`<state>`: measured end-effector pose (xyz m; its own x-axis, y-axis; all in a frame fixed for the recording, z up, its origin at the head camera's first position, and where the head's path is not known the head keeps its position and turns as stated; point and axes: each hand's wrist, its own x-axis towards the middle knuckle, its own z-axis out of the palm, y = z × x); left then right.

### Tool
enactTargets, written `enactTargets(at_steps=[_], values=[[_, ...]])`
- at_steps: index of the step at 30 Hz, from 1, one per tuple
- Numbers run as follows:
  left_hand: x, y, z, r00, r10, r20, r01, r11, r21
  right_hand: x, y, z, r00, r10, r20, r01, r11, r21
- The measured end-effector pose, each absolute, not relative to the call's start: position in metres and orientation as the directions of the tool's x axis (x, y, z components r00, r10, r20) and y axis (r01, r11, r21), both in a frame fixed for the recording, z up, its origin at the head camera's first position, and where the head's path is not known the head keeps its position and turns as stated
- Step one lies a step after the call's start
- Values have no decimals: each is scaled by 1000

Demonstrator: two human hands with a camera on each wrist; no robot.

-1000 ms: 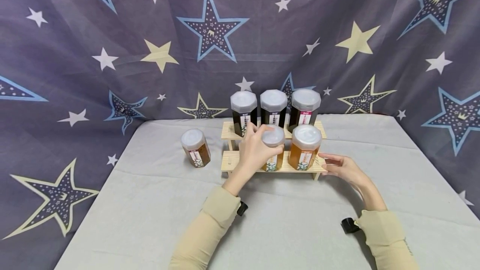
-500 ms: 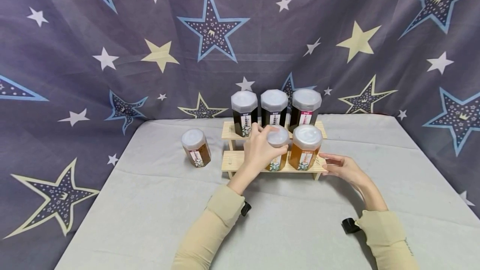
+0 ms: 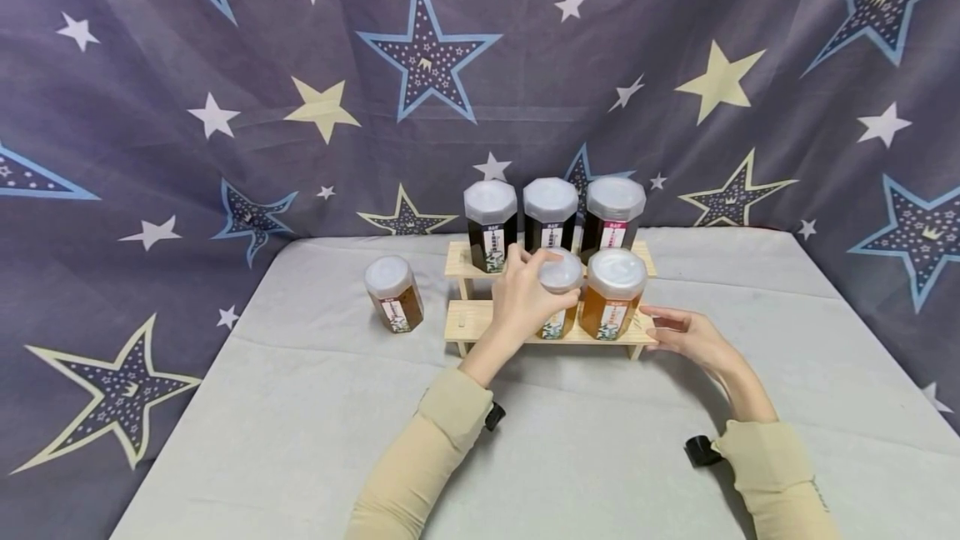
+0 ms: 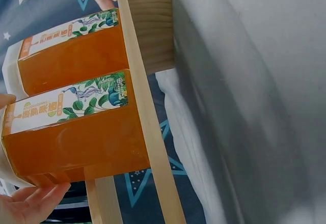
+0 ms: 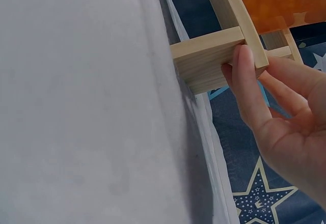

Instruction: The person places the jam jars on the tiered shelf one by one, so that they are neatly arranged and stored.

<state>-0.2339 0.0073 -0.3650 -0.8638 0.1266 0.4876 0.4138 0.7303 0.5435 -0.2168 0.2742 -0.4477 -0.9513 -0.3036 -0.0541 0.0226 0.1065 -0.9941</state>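
My left hand [image 3: 521, 298] grips an amber jar [image 3: 556, 323] near its whitish lid, thumb on one side and fingers on the other. The jar stands on the lower tier of a two-step wooden display rack [image 3: 468, 322]. To its right, close beside it, is a second amber jar [image 3: 609, 311]; both labels face forward in the left wrist view, where the held jar [image 4: 76, 142] sits at the board's edge. My right hand [image 3: 693, 342] pinches the right end of the lower board, and the right wrist view shows its fingertips [image 5: 245, 58] on the wood.
Three dark jars [image 3: 491, 227] with whitish lids line the rack's upper tier. A brown jar [image 3: 395, 298] stands on the grey tablecloth [image 3: 300, 407] left of the rack. Behind hangs a star-patterned curtain [image 3: 525, 48].
My left hand has slid the amber jar rightward along the lower tier, closer to the second amber jar, widening the bare board on the left. The right hand keeps its place at the rack's end.
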Motion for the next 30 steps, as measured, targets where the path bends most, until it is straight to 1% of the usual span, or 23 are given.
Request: enactTargets(at_steps=[7,19,24,30], values=[[-233,5,-366,-875,132,467,410,716,565,-217,274,-447,-952,-298,-63,25,129,-991],[-228,2,-366,-868,162,469,430,720,546,-216,274,-447,-950,-308,-54,19,114,-993],[-226,-1,-366,-867,196,458,447,713,540,-217,274,-448,-949,-311,-47,17,97,-995],[-223,-10,-364,-863,267,430,482,693,537,-217,274,-449,-951,-307,-33,5,92,-996]])
